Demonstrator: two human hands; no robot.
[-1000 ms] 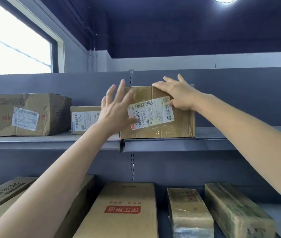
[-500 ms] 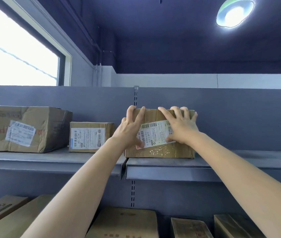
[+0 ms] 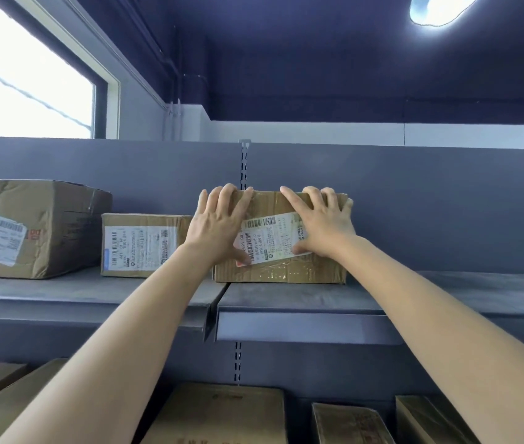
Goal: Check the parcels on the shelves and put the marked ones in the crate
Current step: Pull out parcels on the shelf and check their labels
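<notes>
A brown parcel (image 3: 281, 248) is seen standing on the upper shelf (image 3: 302, 302), just right of the joint where two shelf boards meet, with its white label (image 3: 270, 240) turned toward the near side. It is held from the front by both hands: the left hand (image 3: 219, 227) is laid over its left front face, the fingers reaching up and hooked over the top edge, while the right hand (image 3: 321, 224) is spread over the right part of the label, its fingertips likewise curled over the top edge. Whether a mark is carried on the label cannot be told, since part of it is covered by the hands. To the left, a smaller box (image 3: 145, 245) and a large dented box (image 3: 33, 227) are set on the same shelf, the smaller one just beside the left hand. More boxes are seen on the lower shelf (image 3: 254, 415), and no crate is in view. Trouble could be expected if the parcel is dragged forward by the top edge alone: it may be tipped toward the near side and dropped off the shelf lip. The neighbouring box could also be nudged by the left wrist.
</notes>
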